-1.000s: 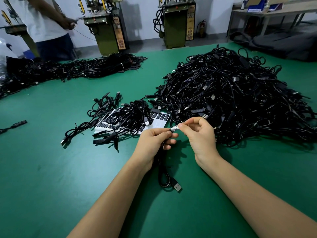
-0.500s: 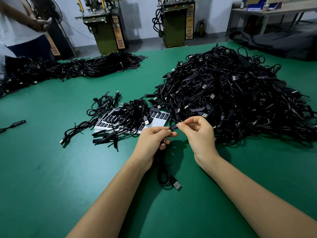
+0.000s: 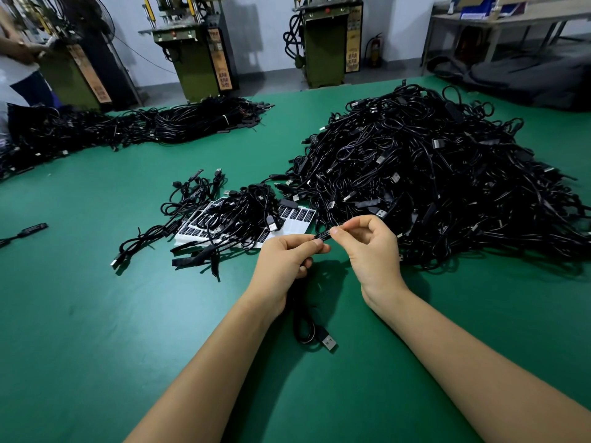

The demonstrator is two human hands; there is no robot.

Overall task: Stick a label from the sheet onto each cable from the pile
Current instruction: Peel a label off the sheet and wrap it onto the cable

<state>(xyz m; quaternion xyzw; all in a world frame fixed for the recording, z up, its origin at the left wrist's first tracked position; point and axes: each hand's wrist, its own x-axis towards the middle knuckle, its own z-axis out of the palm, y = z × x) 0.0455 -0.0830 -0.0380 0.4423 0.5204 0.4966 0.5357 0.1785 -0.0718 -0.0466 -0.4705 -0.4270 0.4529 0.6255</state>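
Green table (image 3: pixel 80 314): both hands, left hand (image 3: pixel 284 263) and right hand (image 3: pixel 371 251), pinch one labelled cable (image 3: pixel 307 327); few cables done (image 3: pixel 230 219), huge pile (image 3: pixel 431 174) remains.

A green bench (image 3: pixel 96 330) carries everything; a large pile of black cables (image 3: pixel 441 187) fills its right far part; a long heap of cables (image 3: pixel 134 129) lies along the far left edge; a label sheet (image 3: pixel 297 219) lies flat near the middle, just left of the large pile, with a small bunch of cables (image 3: pixel 236 219) lying across it; a single black connector (image 3: pixel 28 230) rests at the left edge; a cable's looped end with a USB plug (image 3: pixel 327 342) lies on the near part of the bench.
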